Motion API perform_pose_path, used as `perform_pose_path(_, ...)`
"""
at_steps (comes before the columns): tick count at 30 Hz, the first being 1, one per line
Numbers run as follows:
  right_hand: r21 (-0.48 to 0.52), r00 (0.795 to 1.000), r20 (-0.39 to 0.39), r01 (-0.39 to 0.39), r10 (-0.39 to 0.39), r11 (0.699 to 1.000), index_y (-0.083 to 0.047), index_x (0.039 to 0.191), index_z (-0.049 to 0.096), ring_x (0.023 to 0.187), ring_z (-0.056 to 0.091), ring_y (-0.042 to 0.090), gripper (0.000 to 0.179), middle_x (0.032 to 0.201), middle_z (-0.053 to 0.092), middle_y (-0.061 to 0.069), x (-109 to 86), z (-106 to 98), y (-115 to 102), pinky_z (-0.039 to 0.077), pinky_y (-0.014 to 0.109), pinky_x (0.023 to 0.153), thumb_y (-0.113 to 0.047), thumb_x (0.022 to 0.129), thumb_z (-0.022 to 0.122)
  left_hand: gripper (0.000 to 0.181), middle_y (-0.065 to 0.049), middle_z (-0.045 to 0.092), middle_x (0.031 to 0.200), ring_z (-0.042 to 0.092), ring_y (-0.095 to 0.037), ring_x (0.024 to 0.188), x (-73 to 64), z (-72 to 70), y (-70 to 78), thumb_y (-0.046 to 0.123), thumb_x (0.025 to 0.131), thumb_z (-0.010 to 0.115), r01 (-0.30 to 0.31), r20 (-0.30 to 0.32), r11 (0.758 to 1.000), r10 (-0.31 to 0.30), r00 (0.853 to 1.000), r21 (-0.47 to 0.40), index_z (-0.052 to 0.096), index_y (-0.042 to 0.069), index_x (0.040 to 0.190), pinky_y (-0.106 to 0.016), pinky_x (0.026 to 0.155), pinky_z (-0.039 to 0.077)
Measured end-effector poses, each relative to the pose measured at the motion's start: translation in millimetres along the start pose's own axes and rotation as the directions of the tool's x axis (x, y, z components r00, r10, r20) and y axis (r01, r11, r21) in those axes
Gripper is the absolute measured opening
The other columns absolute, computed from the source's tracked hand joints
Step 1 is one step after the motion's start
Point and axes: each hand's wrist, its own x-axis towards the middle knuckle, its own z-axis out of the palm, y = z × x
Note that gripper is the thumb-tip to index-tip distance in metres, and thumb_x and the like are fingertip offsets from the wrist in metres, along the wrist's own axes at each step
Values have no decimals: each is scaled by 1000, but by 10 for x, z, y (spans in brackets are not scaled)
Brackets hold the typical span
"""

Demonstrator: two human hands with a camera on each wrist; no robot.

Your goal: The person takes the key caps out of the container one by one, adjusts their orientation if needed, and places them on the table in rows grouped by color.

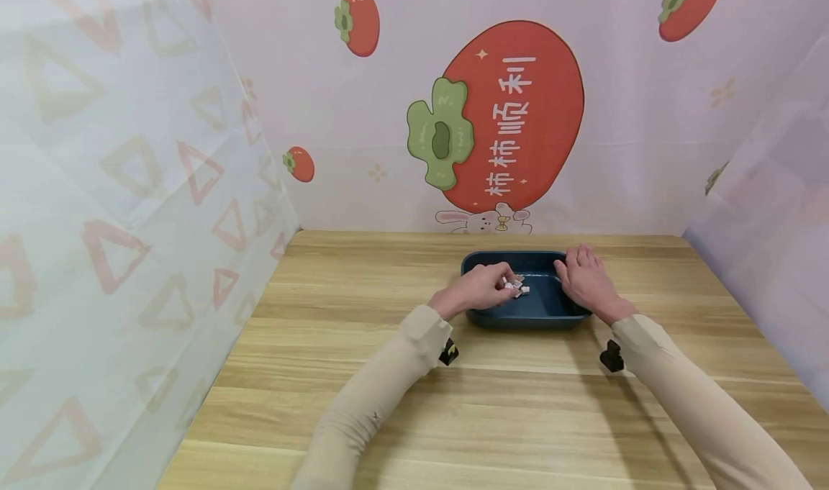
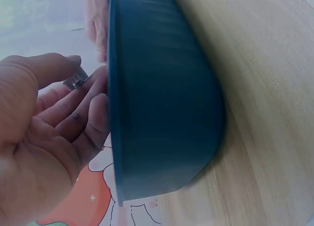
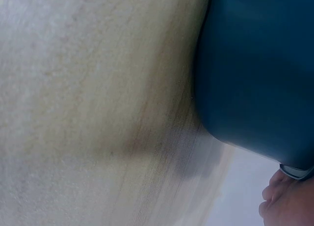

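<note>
A dark blue rectangular tray [image 1: 527,323] stands on the wooden table. Small white blocks [image 1: 516,286], some with tan sides, lie in its left part, partly covered by my left hand [image 1: 481,287]. That hand reaches over the left side of the tray. In the left wrist view, its thumb and fingers pinch one small block [image 2: 76,79], which looks greyish there. My right hand [image 1: 589,283] holds the tray's right rim, thumb on the inner side and fingers outside. The right wrist view shows only part of this hand [image 3: 289,201] at the rim.
Wood-grain table [image 1: 350,375] extends around the tray. A printed backdrop [image 1: 622,152] with persimmon pictures rises behind, and patterned sheets [image 1: 149,188] flank both sides. A black wrist device [image 1: 448,352] sits under the left cuff, another [image 1: 612,357] under the right.
</note>
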Motion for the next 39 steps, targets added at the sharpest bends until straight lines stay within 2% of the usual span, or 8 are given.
perform_pose_path(5,0,999,-28,18,-18,1000,19,135,31,138,20,59,57,147,22,45,-12,16,15,18,67,113,-31,107,27,18,7,65,80,63,-7,68,-81,-45,22,28,95,65,12,-2,1000,-12,1000,-25,56,20,107,-20,64,49)
perform_pose_path(10,-3,998,-57,32,-32,999,19,131,34,136,23,58,54,143,27,44,-20,24,21,19,67,113,-29,107,28,16,7,67,79,61,-7,68,-152,-81,19,28,96,64,-21,-8,999,21,1000,-34,54,19,104,-20,63,48)
perform_pose_path(17,5,999,-30,23,-23,1000,19,136,31,137,21,58,58,147,23,44,-24,20,13,18,66,113,-31,107,28,17,5,68,78,61,-7,69,-268,-119,-3,29,96,64,-43,-6,999,43,999,6,53,19,105,-20,66,47)
perform_pose_path(24,14,999,-48,24,-23,1000,19,135,33,138,21,58,58,147,23,44,-6,34,37,19,66,113,-32,107,27,18,1,69,84,62,-7,71,-328,-154,-94,26,96,64,-41,19,997,42,999,-62,54,17,107,-20,65,48)
perform_pose_path(30,3,999,-50,20,-19,1000,19,135,34,138,23,56,59,144,28,43,3,38,42,19,65,114,-33,107,27,18,2,69,85,69,-16,79,-387,-200,-124,27,96,63,-14,26,994,17,1000,-104,55,16,108,-23,62,49)
perform_pose_path(33,13,999,-39,15,-14,1000,19,138,31,139,21,57,61,147,24,43,16,25,20,18,65,114,-33,107,26,18,1,70,86,69,-17,81,-421,-224,-128,28,96,63,-6,24,997,8,1000,-81,56,17,108,-23,63,49)
perform_pose_path(39,11,1000,-14,7,-7,1000,20,140,27,140,19,57,61,150,19,43,-15,-6,6,16,65,115,-31,107,26,19,4,65,92,58,-10,80,-479,-211,-126,30,94,66,-26,5,1000,26,1000,5,60,19,108,-18,68,48)
